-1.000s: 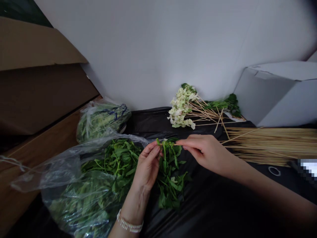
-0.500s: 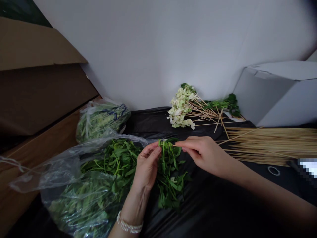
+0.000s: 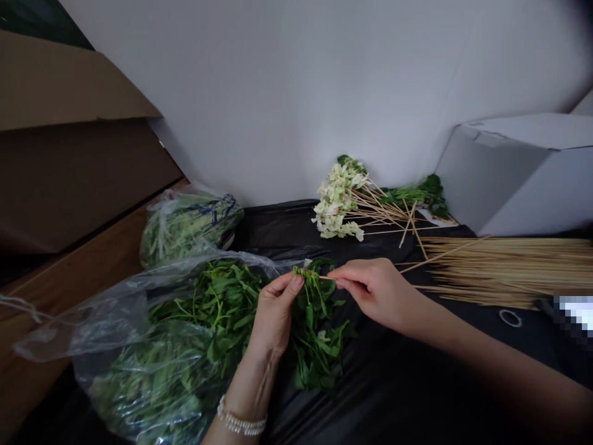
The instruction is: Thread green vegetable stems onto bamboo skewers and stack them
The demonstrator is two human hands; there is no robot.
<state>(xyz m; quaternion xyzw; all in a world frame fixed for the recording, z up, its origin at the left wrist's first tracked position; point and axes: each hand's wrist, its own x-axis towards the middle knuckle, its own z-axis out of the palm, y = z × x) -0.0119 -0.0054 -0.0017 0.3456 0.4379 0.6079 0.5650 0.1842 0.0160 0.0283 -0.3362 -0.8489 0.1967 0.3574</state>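
Observation:
My left hand, with a beaded bracelet at its wrist, pinches green stems between thumb and fingertips. The stems are bunched on the tip of a thin wooden skewer. On the other side, my right hand is closed on that skewer, most of which its fingers hide. Below the fingertips, loose leafy greens lie on black plastic sheeting. More leafy greens spill from an open clear plastic bag to the left of my left hand.
Skewers threaded with pale cabbage-like leaves lie by the wall, beside more greens. Bare skewers are piled at right near a ring. A second bag of greens, a cardboard box and a white box stand around.
The bunched stems now lie along the skewer tip between my hands, and the bit of skewer showing sits slightly lower. Both hands stay in nearly the same place.

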